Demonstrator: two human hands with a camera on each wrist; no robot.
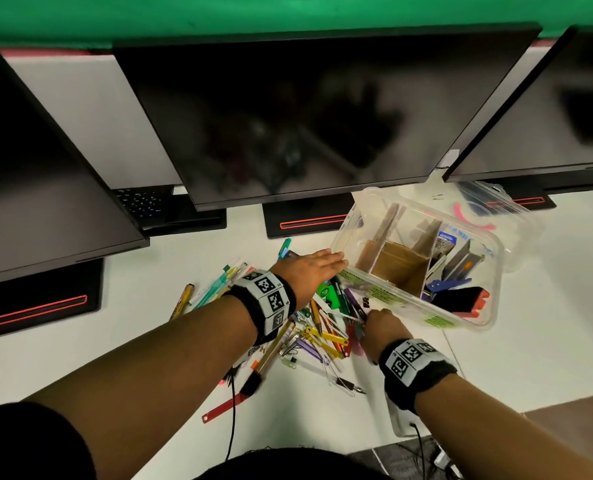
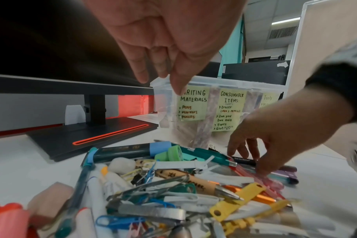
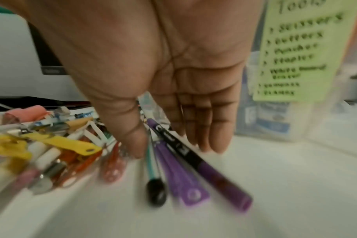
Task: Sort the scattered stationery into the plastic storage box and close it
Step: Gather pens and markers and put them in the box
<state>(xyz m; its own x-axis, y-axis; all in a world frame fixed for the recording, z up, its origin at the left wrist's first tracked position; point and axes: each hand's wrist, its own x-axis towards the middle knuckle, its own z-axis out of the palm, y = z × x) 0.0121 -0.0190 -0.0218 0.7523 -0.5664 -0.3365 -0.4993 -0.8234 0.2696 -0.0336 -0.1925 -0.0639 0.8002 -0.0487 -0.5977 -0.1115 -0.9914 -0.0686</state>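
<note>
A clear plastic storage box [image 1: 409, 303] with cardboard dividers stands open and skewed on the white desk. Sticky notes on its front wall [image 2: 165, 99] name the compartments. Its right compartment holds scissors, cutters and a red-and-black eraser [image 1: 468, 299]. A pile of pens, markers and clips [image 1: 319, 327] lies in front of it. My left hand [image 1: 336, 265] is flat, its straight fingertips [image 2: 179, 90] at the box's left corner. My right hand [image 3: 169, 145] reaches down at the pile's right edge, thumb and straight fingers either side of a purple marker [image 3: 214, 173] and a teal pen [image 3: 151, 161].
Three dark monitors [image 1: 288, 116] on black stands [image 1: 305, 223] line the back of the desk. The clear lid [image 1: 496, 209] lies behind the box. A red strap [image 1: 222, 408] and thin cables [image 1: 232, 410] lie near the desk's front edge.
</note>
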